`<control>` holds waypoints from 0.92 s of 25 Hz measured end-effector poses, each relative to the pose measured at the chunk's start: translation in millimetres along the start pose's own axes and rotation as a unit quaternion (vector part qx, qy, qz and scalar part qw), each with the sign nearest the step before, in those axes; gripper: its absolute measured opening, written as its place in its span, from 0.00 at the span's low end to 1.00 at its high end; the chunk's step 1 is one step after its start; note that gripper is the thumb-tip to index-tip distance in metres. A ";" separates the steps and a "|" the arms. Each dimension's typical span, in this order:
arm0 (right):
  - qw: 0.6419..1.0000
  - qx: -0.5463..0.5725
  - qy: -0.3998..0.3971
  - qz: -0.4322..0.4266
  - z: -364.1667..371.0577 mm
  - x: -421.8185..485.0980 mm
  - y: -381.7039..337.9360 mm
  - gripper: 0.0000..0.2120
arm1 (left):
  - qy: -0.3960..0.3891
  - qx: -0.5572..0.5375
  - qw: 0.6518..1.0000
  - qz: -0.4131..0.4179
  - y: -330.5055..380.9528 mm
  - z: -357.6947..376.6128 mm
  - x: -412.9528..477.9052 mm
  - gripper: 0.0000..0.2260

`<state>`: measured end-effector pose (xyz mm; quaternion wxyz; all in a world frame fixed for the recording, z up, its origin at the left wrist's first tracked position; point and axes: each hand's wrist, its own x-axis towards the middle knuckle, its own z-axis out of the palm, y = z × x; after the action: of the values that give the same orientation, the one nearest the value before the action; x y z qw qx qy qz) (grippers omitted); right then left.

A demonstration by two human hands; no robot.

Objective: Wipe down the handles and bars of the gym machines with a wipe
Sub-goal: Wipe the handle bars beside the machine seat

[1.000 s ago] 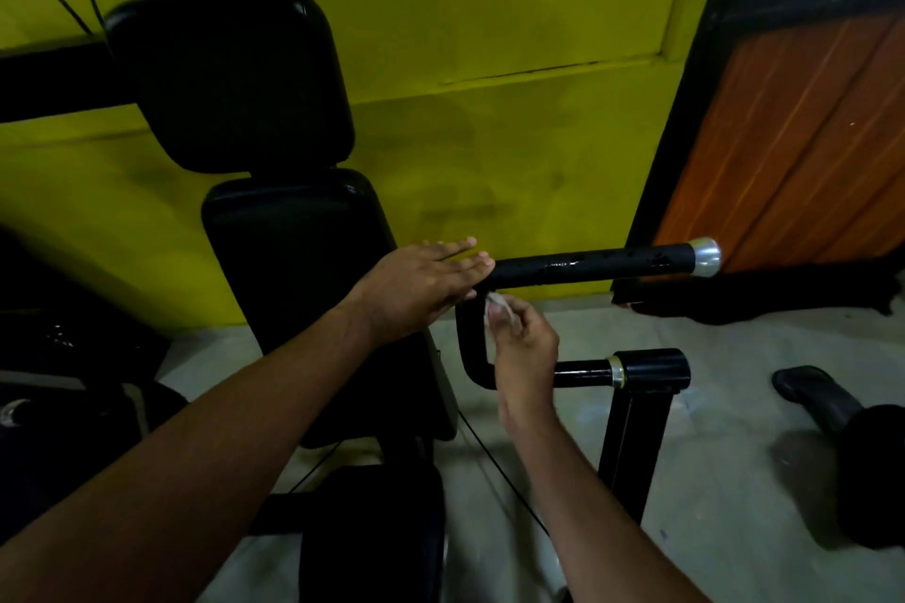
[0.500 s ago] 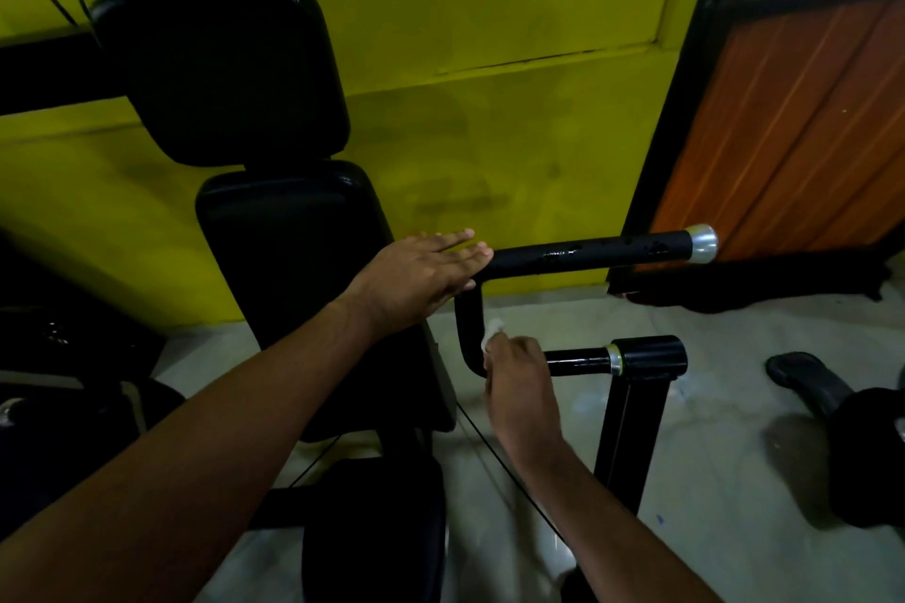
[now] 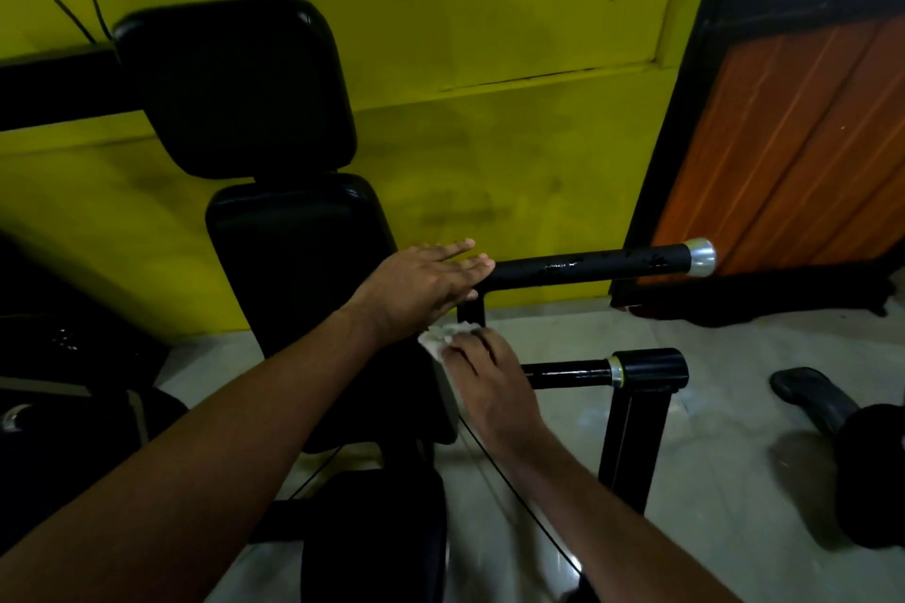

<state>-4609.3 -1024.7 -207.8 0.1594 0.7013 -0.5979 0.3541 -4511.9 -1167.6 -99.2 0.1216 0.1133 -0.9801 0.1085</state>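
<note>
Fingers (image 3: 460, 255) of my left hand (image 3: 421, 282) lie straight and pressed side by side, palm down, flat across the inner end of the upper handle bar (image 3: 587, 265), gripping nothing. That forearm reaches in from the lower left, stretched long and nearly level with the bar. My right hand (image 3: 489, 382) sits just below and nearer to me, its back turned up, its fingers (image 3: 470, 348) curled down over a crumpled white wipe (image 3: 440, 337), pressing it against the black curved bar (image 3: 474, 309) that drops from the upper handle. Whether the thumb closes round the bar I cannot tell; the hand hides it. The right forearm rises from the bottom right edge, wrist bent slightly inward.

The upper handle bar runs to the right, black with worn patches, and ends in a silver cap (image 3: 701, 257). A lower bar (image 3: 568, 373) comes out from under my right hand and meets a black collar (image 3: 649, 366) with a pale ring, atop an upright post (image 3: 631, 446). Behind the hands stand the machine's black back pad (image 3: 294, 260) and head pad (image 3: 235, 83), set before a yellow wall (image 3: 489, 64). A thin cable (image 3: 514, 495) crosses the grey floor (image 3: 734, 480) beneath my right arm. An orange panelled door (image 3: 793, 137) stands at right.
</note>
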 end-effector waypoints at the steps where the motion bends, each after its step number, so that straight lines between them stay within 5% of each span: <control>1: 0.998 -0.050 -0.012 -0.040 -0.3 15.4 5.7 0.12 | -0.003 -0.007 1.000 -0.001 -0.6 0.5 -0.2 0.21; 6: 0.974 -0.167 -0.078 -0.135 -5.3 10.0 11.9 0.18 | -0.008 -0.008 1.000 0.016 -1.3 -4.6 5.0 0.20; 9: 0.980 -0.151 -0.085 -0.099 0.8 12.6 9.6 0.19 | 0.008 -0.006 1.000 0.019 0.2 -3.8 4.1 0.20; 19: 0.966 -0.093 -0.164 -0.177 -7.2 -33.8 21.9 0.16 | 0.008 -0.001 1.000 -0.005 4.4 -0.1 0.9 0.19; 21: 0.993 -0.002 -0.113 -0.046 -11.7 -40.5 29.1 0.13 | 0.016 -0.001 1.000 -0.009 5.2 2.3 -0.5 0.19; 23: 0.967 0.130 -0.047 0.214 -16.2 -30.5 29.1 0.12 | 0.022 0.001 1.000 -0.012 7.2 5.7 -2.5 0.20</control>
<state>-4643.0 -998.9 -223.3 -0.0405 0.5877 -0.6895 0.4214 -4512.5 -1161.6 -106.6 0.1444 0.1225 -0.9756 0.1109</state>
